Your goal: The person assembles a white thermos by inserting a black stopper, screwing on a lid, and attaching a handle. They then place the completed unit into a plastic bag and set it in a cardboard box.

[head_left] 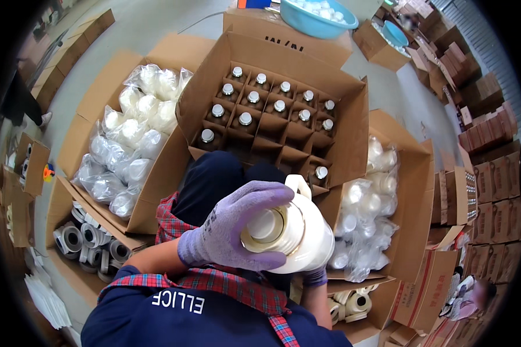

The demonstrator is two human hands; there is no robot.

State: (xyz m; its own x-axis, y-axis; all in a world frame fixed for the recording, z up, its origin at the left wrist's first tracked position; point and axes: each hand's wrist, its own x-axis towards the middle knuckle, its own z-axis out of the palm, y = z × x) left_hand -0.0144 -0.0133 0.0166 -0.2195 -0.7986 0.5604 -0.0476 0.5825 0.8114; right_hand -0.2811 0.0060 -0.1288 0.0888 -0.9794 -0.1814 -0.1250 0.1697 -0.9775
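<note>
A cream-white jug [315,237] with a loop handle [298,185] is tilted in front of my body, its mouth toward the left. A round whitish piece [265,225] sits inside its ringed mouth. My left hand [223,231], in a lavender knit glove, is closed around the mouth end, thumb on one side and fingers on the other. My right hand [314,277], gloved too, is under the jug's lower side; its fingers are mostly hidden behind it. Beyond the jug stands an open carton [214,66] with cardboard dividers, holding several dark bottles with white caps [245,118].
At left, a carton [145,196] holds bagged white parts; another [78,289] holds grey-white ring parts. To the right are bagged clear-white pieces [367,202] and cream parts [353,306]. A blue basin [318,23] stands at the back. Stacked cartons and a person [466,298] are at far right.
</note>
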